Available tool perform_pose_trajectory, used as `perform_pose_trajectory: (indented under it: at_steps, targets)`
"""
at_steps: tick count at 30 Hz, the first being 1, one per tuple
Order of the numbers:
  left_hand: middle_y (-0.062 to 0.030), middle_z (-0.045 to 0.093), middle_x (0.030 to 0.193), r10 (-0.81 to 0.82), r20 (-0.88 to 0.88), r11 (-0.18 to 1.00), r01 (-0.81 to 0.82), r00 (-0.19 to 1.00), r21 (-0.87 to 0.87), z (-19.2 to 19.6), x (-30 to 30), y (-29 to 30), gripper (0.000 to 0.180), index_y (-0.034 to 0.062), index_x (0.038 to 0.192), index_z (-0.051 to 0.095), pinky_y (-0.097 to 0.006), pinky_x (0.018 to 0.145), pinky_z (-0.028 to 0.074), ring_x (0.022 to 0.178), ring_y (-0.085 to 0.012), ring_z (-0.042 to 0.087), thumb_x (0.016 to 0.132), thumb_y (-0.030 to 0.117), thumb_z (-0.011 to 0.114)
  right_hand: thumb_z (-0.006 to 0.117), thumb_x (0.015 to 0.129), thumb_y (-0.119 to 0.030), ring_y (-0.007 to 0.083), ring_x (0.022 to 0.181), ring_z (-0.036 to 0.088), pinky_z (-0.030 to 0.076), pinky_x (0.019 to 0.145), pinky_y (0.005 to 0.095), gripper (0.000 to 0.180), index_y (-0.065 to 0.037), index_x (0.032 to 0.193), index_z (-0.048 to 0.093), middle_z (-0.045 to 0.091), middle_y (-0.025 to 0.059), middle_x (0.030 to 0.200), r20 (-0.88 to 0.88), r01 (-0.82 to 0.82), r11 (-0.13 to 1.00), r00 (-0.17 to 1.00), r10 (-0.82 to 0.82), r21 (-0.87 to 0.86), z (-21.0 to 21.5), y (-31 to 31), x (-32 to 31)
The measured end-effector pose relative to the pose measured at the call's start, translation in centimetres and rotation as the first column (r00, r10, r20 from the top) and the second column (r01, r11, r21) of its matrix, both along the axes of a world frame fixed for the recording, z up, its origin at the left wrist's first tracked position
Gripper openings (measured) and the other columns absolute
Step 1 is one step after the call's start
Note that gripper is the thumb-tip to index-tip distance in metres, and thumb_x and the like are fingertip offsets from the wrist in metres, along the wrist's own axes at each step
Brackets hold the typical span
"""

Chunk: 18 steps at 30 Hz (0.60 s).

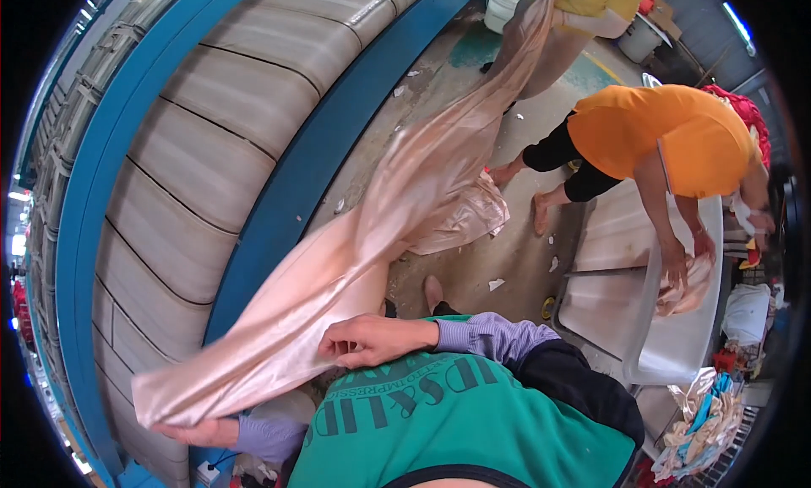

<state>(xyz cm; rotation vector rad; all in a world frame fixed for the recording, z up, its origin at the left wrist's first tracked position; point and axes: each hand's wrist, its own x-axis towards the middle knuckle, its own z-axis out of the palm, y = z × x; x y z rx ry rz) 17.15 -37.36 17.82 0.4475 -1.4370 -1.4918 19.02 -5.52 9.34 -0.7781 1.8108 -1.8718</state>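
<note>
A long, shiny pale-pink satin cloth (312, 277) stretches from my side up toward a person in yellow at the far end. My left hand (203, 433) grips its near end at the lower left; the fingers are partly covered by the fabric. In front of my chest, my right hand (372, 340) is curled closed at the cloth's near edge. What its fingers hold, if anything, is hidden. Part of the cloth hangs in folds near the floor at the middle.
A large machine with beige panels (220, 100) and a blue frame (338, 116) runs along the left. At right, a person in orange (650, 138) bends over a white tub (634, 353), handling pink fabric. Crumpled fabrics (697, 429) lie at lower right; a white bucket (504, 7) stands far back.
</note>
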Motion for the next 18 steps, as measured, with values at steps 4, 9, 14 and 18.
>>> perform_pose_trajectory:
  at_steps: [4, 9, 14, 18]
  targets:
    - [-0.0198, 0.048, 0.129, 0.088, 0.023, 0.974, -0.081, 0.996, -0.212, -2.6, 3.4, -3.0, 0.056, 0.0009, 0.13, 0.046, -0.042, 0.096, 0.043, 0.113, -0.0321, 0.052, 0.094, 0.044, 0.044, 0.058, 0.083, -0.021, 0.0241, 0.074, 0.062, 0.049, 0.07, 0.037, 0.031, -0.001, 0.106, 0.056, 0.062, 0.0134, 0.096, -0.051, -0.038, 0.975, 0.997, 0.05, 0.22, -0.4, -2.0, -1.5]
    - [-0.0203, 0.048, 0.13, 0.191, 0.075, 0.963, -0.172, 0.979, -0.21, -4.1, 5.0, -9.9, 0.053, 0.0, 0.128, 0.048, -0.042, 0.096, 0.043, 0.114, -0.0313, 0.052, 0.095, 0.04, 0.043, 0.058, 0.083, -0.023, 0.0249, 0.076, 0.062, 0.049, 0.068, 0.037, 0.03, -0.003, 0.106, 0.058, 0.064, 0.0117, 0.093, -0.083, -0.152, 0.972, 0.982, 0.169, 0.181, -0.5, -6.7, -2.8]
    - [-0.0208, 0.047, 0.13, 0.368, 0.09, 0.906, -0.334, 0.926, -0.261, -1.8, 6.7, -18.7, 0.05, -0.001, 0.127, 0.049, -0.042, 0.096, 0.043, 0.115, -0.0305, 0.051, 0.096, 0.037, 0.042, 0.058, 0.085, -0.024, 0.0287, 0.083, 0.062, 0.049, 0.073, 0.0385, 0.028, -0.005, 0.105, 0.058, 0.064, 0.0134, 0.093, -0.159, -0.312, 0.918, 0.921, 0.355, 0.244, -0.7, -11.3, -3.9]
    - [-0.0211, 0.047, 0.131, 0.431, 0.12, 0.866, -0.372, 0.894, -0.335, 1.9, 6.6, -27.0, 0.047, -0.0018, 0.126, 0.05, -0.041, 0.096, 0.043, 0.116, -0.0299, 0.051, 0.097, 0.034, 0.042, 0.055, 0.087, -0.023, 0.0325, 0.089, 0.061, 0.047, 0.078, 0.0426, 0.028, -0.005, 0.108, 0.056, 0.063, 0.0157, 0.096, -0.152, -0.368, 0.863, 0.885, 0.439, 0.347, -0.3, -13.5, -4.6]
